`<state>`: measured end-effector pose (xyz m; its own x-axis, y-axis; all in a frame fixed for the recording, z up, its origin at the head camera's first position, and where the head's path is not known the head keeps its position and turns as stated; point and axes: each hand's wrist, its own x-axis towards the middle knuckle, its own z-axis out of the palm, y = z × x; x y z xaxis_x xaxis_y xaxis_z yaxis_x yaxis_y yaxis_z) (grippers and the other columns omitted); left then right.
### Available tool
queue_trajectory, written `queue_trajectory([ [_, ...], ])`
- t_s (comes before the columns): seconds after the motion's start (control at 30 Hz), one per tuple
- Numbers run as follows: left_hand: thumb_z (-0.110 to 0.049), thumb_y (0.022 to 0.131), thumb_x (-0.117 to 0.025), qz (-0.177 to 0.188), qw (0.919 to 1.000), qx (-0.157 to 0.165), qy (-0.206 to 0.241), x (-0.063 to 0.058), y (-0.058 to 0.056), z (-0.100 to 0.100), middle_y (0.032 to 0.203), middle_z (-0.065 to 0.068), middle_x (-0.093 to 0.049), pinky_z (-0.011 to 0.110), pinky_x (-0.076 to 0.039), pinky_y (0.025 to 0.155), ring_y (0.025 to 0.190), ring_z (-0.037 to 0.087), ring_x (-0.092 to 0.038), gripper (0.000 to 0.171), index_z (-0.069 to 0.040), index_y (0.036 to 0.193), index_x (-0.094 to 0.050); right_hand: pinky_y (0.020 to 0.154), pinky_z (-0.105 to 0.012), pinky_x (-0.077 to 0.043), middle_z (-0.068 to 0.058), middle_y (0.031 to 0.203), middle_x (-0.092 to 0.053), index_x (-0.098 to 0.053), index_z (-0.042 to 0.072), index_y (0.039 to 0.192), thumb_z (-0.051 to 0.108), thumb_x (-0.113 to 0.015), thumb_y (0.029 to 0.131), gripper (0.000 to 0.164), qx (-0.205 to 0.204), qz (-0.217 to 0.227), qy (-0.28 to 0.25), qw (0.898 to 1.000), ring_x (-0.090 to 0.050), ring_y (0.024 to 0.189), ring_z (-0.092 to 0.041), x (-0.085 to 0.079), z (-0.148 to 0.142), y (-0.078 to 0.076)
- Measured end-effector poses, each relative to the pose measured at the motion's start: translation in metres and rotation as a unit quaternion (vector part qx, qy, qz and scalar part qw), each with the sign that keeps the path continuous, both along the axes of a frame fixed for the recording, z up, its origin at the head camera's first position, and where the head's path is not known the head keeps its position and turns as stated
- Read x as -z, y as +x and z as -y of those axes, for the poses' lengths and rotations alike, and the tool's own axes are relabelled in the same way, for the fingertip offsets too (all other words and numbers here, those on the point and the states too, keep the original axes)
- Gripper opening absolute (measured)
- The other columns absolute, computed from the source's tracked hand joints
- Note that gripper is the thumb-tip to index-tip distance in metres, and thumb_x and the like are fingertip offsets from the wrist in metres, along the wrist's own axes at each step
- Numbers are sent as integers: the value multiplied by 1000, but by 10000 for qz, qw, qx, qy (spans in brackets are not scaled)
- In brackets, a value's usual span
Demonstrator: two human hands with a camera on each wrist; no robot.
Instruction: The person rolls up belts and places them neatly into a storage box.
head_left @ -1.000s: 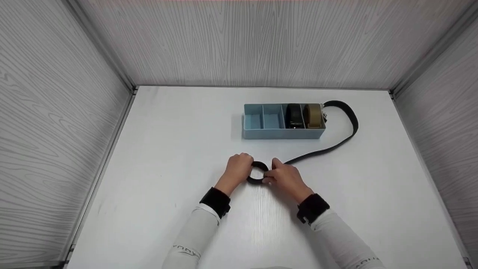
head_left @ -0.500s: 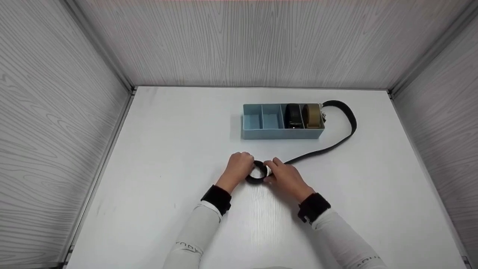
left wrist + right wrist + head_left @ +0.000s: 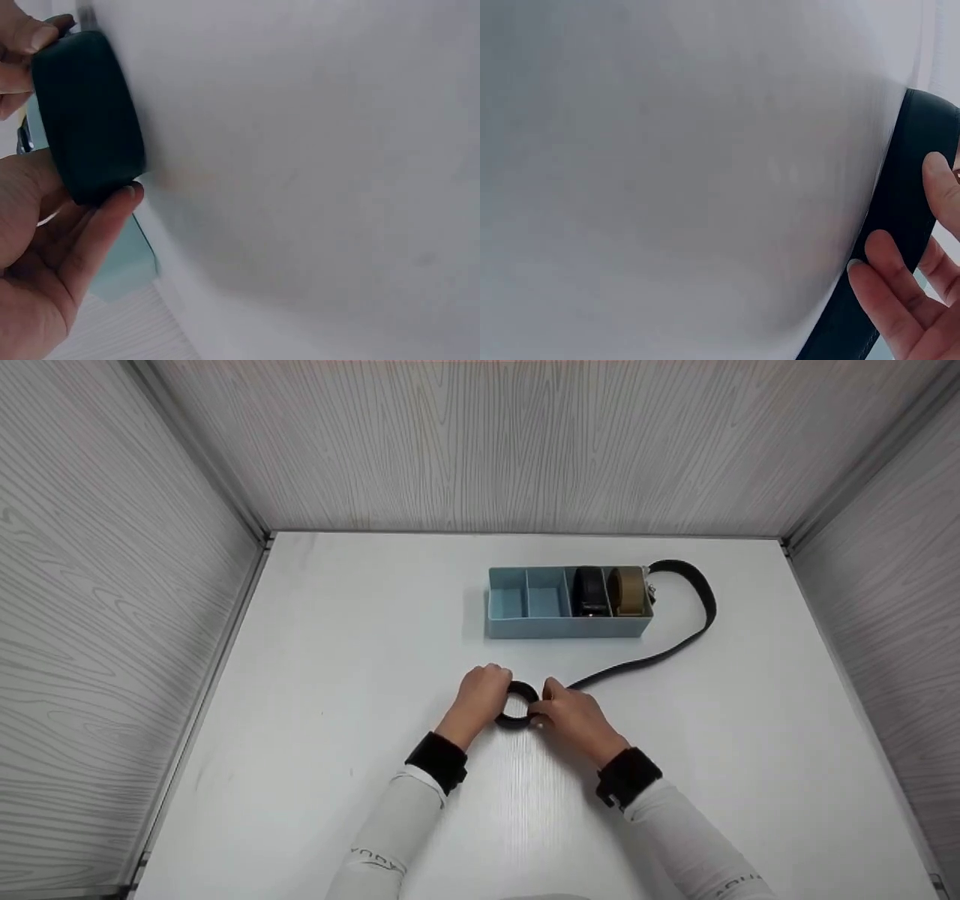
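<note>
A black belt point(image 3: 514, 724) is wound into a ring on the white table, and its loose length runs right and back to a metal buckle beside the box. My left hand point(image 3: 480, 697) grips the ring's left side; in the left wrist view its thumb and fingers pinch the coil's edges. On the ring's right side, my right hand point(image 3: 576, 718) pinches the belt where the loose length meets the coil. In the right wrist view, fingertips point(image 3: 885, 251) lie against the dark strap point(image 3: 900, 187). The far side of the coil's wrap is partly hidden by both hands.
A light blue divided box point(image 3: 566, 628) stands behind the hands. A rolled black belt point(image 3: 590, 591) is in its third compartment from the left, and a rolled tan belt point(image 3: 628, 591) in the rightmost. Grey wood-grain panels point(image 3: 480, 450) enclose the table at the back and sides.
Right fingers lifted slightly off the ring's right side half a second ago, showing a pale gap, and now pinch the belt again. The ring and left hand have barely moved.
</note>
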<state>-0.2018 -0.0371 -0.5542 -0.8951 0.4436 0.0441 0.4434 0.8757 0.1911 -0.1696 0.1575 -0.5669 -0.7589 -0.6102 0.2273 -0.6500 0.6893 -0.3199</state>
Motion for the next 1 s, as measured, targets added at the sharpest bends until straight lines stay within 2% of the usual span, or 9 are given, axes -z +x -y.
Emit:
queue_trajectory([
  [0.17,-1,84,-65,-32,9997,252,-70,0,-2,5,78,10,-68,40,-51,62,69,29,-64,9,-6,78,-69,63,-35,-46,-1,93,-53,-60,17,124,24,-78,80,49,23,543,-198,9983,-54,68,-16,-5,-7,-2],
  [0.27,-5,80,-69,-195,9987,480,-13,2,-5,8,75,8,-67,39,-50,62,68,27,-64,6,-7,75,-70,68,-36,-48,1,94,-54,-55,17,131,24,-79,78,59,42,776,-307,9965,-54,73,-15,-7,-12,-4],
  [0.37,-9,77,-74,-396,9959,800,121,4,-6,11,73,6,-67,38,-49,62,67,25,-63,7,-7,72,-71,64,-34,-46,0,91,-52,-62,17,127,20,-79,79,51,-124,615,-259,9977,-50,70,-15,-7,-15,-6],
  [0.47,-12,76,-77,-538,9923,1063,332,6,-7,12,72,3,-66,36,-48,61,65,23,-63,9,-7,72,-71,59,-31,-44,-1,91,-52,-70,17,116,17,-78,81,36,-432,327,-147,9984,-49,67,-15,-7,-14,-6],
  [0.6,-13,76,-77,-710,9885,1206,566,12,-8,12,71,2,-63,34,-47,59,62,22,-61,9,-8,72,-70,59,-31,-45,-3,96,-55,-75,16,99,16,-78,81,17,-763,204,-72,9969,-52,67,-16,-7,-11,-6],
  [0.67,-12,77,-76,-789,9877,1197,618,14,-7,11,71,2,-61,33,-47,58,61,22,-60,8,-8,74,-70,60,-32,-47,-5,102,-56,-75,16,94,18,-78,81,14,-834,218,-51,9963,-54,69,-16,-8,-9,-7],
  [0.8,-13,81,-74,-683,9916,910,615,13,-6,8,72,3,-61,35,-48,61,65,22,-61,5,-9,79,-73,62,-34,-48,-7,112,-57,-75,17,93,20,-77,80,13,-826,173,-42,9964,-56,69,-18,-10,-7,-9],
  [0.9,-16,85,-74,-248,9983,232,482,9,-2,4,75,6,-63,37,-50,64,70,25,-63,10,-7,80,-73,59,-35,-47,-6,111,-57,-75,18,91,22,-77,80,12,-656,-2,52,9978,-55,65,-20,-10,-6,-7],
  [1.0,-20,86,-75,302,9973,-603,289,3,3,-2,79,10,-67,39,-52,66,73,28,-66,17,-5,80,-72,54,-36,-46,-7,109,-57,-74,18,89,23,-77,81,10,-370,-150,138,9991,-55,60,-21,-8,-3,-3],
])
